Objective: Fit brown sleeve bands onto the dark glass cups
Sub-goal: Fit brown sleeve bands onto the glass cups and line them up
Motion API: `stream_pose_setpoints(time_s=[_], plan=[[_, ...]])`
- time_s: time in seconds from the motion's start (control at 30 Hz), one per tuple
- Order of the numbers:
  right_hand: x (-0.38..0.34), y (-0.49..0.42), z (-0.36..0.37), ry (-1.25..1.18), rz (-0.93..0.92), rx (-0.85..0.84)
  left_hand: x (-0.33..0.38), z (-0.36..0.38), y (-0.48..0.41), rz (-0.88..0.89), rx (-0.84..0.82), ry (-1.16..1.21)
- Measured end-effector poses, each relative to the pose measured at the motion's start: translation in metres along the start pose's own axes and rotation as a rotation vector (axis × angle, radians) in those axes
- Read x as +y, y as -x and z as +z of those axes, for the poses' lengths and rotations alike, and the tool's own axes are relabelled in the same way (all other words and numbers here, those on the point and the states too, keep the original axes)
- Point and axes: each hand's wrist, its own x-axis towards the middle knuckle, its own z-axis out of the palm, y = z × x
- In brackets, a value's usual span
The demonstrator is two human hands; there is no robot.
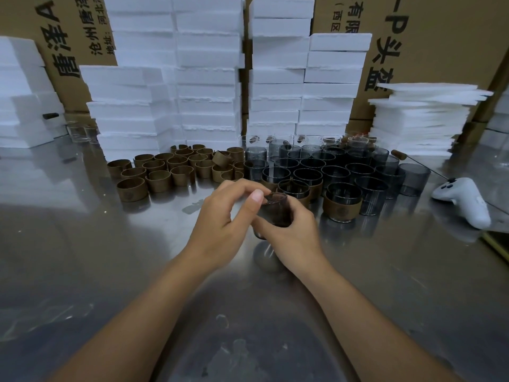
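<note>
- We hold one dark glass cup [275,209] just above the steel table [110,257], near its middle and in front of the rows of stock. It touches nothing but our hands.
- Our right hand [296,232] curls round the cup's body from the right and below, thumb and fingers closed on the glass.
- Our left hand [220,216] comes in from the left with its fingers curled, thumb and forefinger pinching at the cup's rim. Whether they also pinch a band's edge we cannot tell.
- The glass looks brownish between our fingers, so a band may be on it, but the fingers hide too much to be sure.
- We judge the step in hand to be seating the band. To do it well, the right hand should grip firmly but low, leaving the wall free for the band to slide.
- We should press evenly round the band rather than at one spot, so it goes on square and does not tilt or crease.
- The banded cup [341,206] at the front of the group is our model: the band sits low, with a strip of glass showing above it.
- Glass is slippery and the table is hard, so we work low over the surface.
- The brown sleeve bands [165,172] stand clustered to the left, with the bare dark cups [333,172] to their right. A white controller [465,201] lies far right, well apart.
</note>
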Motion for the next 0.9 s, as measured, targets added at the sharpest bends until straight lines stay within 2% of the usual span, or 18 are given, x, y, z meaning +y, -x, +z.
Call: stream_pose_setpoints(time_s=[0.2, 0.43, 0.73, 0.9], plan=[[0.000, 0.000, 0.000, -0.019, -0.020, 0.045, -0.008, 0.001, 0.000, -0.080, 0.071, -0.091], [0.000, 0.000, -0.001, -0.015, -0.042, 0.096, -0.018, 0.000, 0.000, -0.116, -0.021, -0.102], [-0.003, 0.003, 0.001, -0.008, -0.063, -0.010, -0.018, 0.001, 0.001, -0.203, -0.113, 0.013], [-0.004, 0.004, 0.001, 0.037, -0.057, -0.070, -0.016, 0.000, -0.001, -0.192, -0.147, 0.018]])
